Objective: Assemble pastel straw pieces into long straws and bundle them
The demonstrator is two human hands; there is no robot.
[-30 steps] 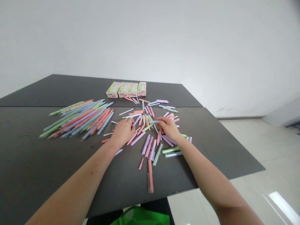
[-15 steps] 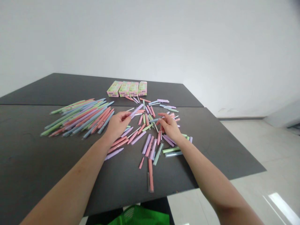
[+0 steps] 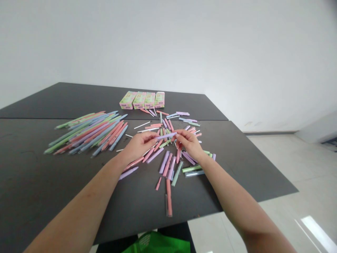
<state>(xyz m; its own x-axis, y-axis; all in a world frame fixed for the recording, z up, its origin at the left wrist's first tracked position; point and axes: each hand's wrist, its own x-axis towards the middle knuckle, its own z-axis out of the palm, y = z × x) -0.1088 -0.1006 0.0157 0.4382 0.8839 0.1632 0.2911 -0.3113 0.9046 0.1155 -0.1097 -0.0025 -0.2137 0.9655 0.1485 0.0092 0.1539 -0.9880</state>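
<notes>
Over the scattered pen parts, my left hand (image 3: 143,143) pinches one end of a purple pen barrel (image 3: 165,136). The fingers of my right hand (image 3: 188,141) are closed at the barrel's other end; anything smaller inside them is hidden. The barrel lies nearly level between both hands, a little above the table. Below it lie loose purple pen barrels (image 3: 164,162), pink pen pieces (image 3: 149,154), green pieces and thin white refills (image 3: 142,125). A pink barrel (image 3: 169,198) with a clear part beside it points toward the near edge.
On the left of the dark table (image 3: 68,196) lies a pile of whole-looking pens (image 3: 89,133) in pink, green, blue and purple. Several small pink-and-green boxes (image 3: 139,100) stand in a row at the back. A pale wall rises behind.
My left hand has moved right and slightly down with the purple barrel, which has swung nearly level. Its far end now meets my right hand's fingers, which have stayed about in place.
</notes>
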